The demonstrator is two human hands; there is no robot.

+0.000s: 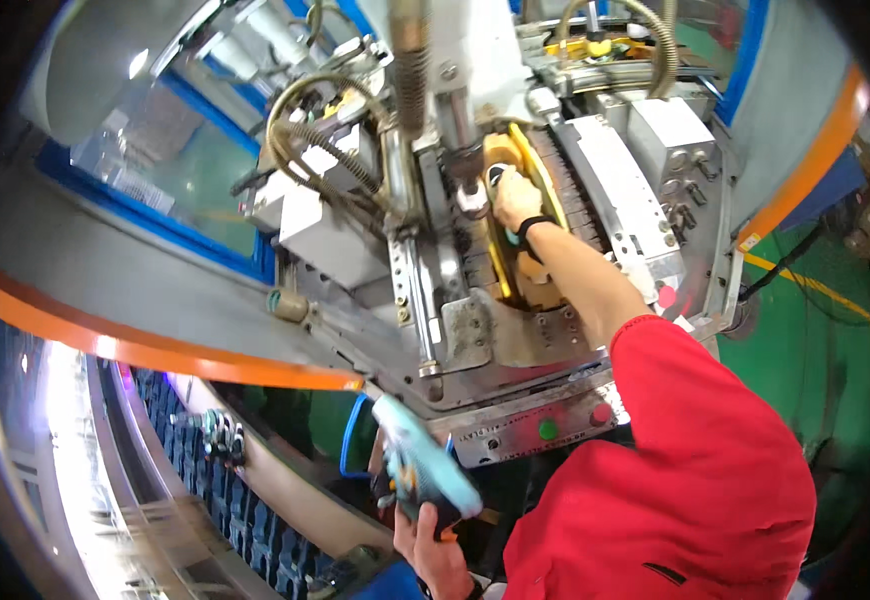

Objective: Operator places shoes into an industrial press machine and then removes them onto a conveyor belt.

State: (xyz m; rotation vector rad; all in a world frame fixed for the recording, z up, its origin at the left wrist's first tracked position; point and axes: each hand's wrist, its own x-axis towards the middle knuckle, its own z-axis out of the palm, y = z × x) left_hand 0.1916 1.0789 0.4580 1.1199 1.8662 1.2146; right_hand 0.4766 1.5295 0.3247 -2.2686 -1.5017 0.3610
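My left hand (437, 552), low in the picture, grips a shoe (420, 465) with a pale blue sole and a dark upper with orange parts. The sole faces up, and the shoe tilts away to the upper left. My right arm, in a red sleeve (700, 440), reaches into the machine. Between the yellow side walls (543, 170) of its slot, my right hand (517, 203) is closed around something with a dark round end (496, 173). Most of that thing is hidden by my fingers. A tan block (533, 268) lies in the slot below my wrist.
Metal rods (417, 300) and ribbed hoses (300, 120) flank the slot on the left. A control panel with a green button (549, 429) and a red button (602, 414) runs along the front. An orange-edged guard (185, 355) curves at left, above a dark blue conveyor (255, 520).
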